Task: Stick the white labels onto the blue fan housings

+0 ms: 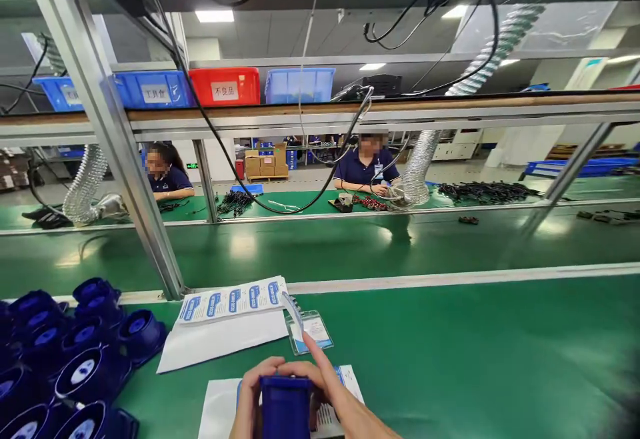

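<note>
A dark blue plastic part (286, 407) stands at the bottom centre, between my two hands. My left hand (254, 392) wraps round its left side, fingers closed on it. My right hand (333, 392) holds it from behind and the right, with the index finger stretched forward. A small curved label (294, 312) rises from that fingertip. Beneath my hands lies a printed white sheet (216, 404). Just ahead are a sheet of blue-and-white labels (233, 302) and a clear badge holder (315, 332) on the green table (450, 359).
Many round dark blue housings (83, 371) crowd the left side. A metal post (113, 119) rises behind them. Across the green belt (300, 245) sit two people near black cables (485, 192). Blue and red bins (224, 85) line the shelf above.
</note>
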### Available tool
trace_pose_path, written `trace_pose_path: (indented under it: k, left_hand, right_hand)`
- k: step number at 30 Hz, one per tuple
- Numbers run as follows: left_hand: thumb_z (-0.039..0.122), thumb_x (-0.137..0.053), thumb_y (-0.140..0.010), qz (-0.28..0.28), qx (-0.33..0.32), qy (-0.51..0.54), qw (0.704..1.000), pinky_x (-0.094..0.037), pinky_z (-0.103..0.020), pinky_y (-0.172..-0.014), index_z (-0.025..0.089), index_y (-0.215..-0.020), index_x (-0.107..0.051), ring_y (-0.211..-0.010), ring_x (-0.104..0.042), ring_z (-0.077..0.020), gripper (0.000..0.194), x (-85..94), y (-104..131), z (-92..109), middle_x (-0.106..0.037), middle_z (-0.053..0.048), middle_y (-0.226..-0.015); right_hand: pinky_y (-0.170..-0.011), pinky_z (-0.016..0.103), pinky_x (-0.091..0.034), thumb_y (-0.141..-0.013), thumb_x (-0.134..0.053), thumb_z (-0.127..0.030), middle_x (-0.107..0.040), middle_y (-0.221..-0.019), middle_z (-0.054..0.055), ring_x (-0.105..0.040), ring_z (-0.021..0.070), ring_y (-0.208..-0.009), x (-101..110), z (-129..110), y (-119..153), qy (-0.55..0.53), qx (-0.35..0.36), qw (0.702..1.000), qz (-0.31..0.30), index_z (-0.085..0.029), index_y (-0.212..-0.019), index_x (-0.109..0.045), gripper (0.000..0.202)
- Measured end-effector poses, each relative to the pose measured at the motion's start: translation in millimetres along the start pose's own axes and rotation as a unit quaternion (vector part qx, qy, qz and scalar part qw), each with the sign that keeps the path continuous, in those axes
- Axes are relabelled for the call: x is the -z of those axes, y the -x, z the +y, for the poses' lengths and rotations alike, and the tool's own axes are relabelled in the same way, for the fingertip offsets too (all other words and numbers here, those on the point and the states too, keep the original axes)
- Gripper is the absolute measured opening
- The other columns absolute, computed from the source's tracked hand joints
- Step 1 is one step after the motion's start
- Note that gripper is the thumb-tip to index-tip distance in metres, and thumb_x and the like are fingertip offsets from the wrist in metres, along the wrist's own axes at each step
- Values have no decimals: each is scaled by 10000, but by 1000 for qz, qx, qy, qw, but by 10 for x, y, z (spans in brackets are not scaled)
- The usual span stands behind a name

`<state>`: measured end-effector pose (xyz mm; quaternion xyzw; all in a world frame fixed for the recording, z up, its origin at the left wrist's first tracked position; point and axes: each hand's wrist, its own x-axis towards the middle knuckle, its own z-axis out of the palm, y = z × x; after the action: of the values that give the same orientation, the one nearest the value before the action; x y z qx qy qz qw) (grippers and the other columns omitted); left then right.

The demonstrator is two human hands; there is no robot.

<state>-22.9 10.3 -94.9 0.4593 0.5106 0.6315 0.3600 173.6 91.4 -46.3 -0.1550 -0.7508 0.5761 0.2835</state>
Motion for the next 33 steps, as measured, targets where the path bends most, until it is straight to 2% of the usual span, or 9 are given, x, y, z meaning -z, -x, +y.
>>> trace_pose_path:
  k: [3,5,11,15,17,19,23,28,33]
  left_hand:
    - [870,-619,-814,-6,-7,8,1000,-587,-533,-1035,231,-1161,-577,-1337,-599,-412,729,5,-6,28,-578,-216,-1420]
    - [857,-596,-842,-5,-37,-5,999,-557,-535,-1067,225,-1136,-578,-1327,-596,-403,698,23,-2,44,-600,-211,-1352]
    - [730,-614,-909,-19,-92,-51,994,-524,-518,-1079,255,-1144,-623,-1280,-597,-364,531,54,15,130,-588,-141,-1286]
    - [736,-744,-814,-11,-92,-17,995,-566,-444,-953,303,-1221,-597,-1316,-557,-373,613,16,18,193,-514,-129,-1394]
    - [701,-917,-632,12,-99,14,995,-564,-438,-947,303,-1305,-534,-1337,-527,-398,871,-6,2,236,-481,-143,-1429]
    - [635,-991,-552,38,-109,33,993,-540,-467,-1012,269,-1308,-513,-1308,-544,-397,966,-12,-21,281,-506,-155,-1393]
    - [667,-852,-768,27,-89,60,994,-523,-498,-1070,221,-1182,-588,-1242,-610,-370,664,32,-30,338,-587,-155,-1274]
    - [681,-740,-886,-11,-50,109,993,-535,-513,-1071,221,-1212,-605,-1279,-612,-367,580,82,39,330,-583,-176,-1331]
    - [644,-816,-842,-49,-17,154,987,-536,-524,-1089,243,-1204,-595,-1260,-635,-363,584,63,44,307,-619,-158,-1309]
  right_hand:
    - [-878,441,-532,-908,-591,-801,-549,-1457,198,-645,301,-1034,-40,-77,-17,24,9,996,86,-310,-1707,54,1138]
    - [-903,452,-521,-965,-542,-749,-525,-1455,197,-623,292,-1051,-93,-116,-54,51,16,989,136,-304,-1703,36,1038]
    - [-1082,570,-455,-821,-699,-717,-434,-1522,198,-571,369,-1247,-410,-38,-170,82,-1,973,216,-284,-1669,-47,1154]
    - [-1161,643,-403,-626,-900,-613,-299,-1656,235,-462,459,-1438,-507,271,-196,109,-19,978,176,-295,-1665,55,1446]
    - [-1172,676,-384,-659,-878,-677,-300,-1662,251,-439,484,-1468,-431,426,-208,99,-8,986,134,-290,-1666,-1,1390]
    - [-1123,701,-426,-739,-795,-760,-415,-1584,243,-516,486,-1398,-309,481,-216,78,-6,989,129,-317,-1658,-106,1232]
    - [-1022,666,-515,-756,-674,-888,-378,-1588,220,-518,458,-1367,-127,208,-174,47,48,983,170,-366,-1642,61,1264]
    - [-1047,593,-503,-980,-547,-717,-355,-1566,199,-503,368,-1347,-141,-216,-120,45,76,981,174,-366,-1623,46,943]
    - [-1026,597,-499,-852,-668,-811,-398,-1535,193,-523,379,-1326,-210,-198,-162,10,43,982,184,-382,-1624,20,1119]
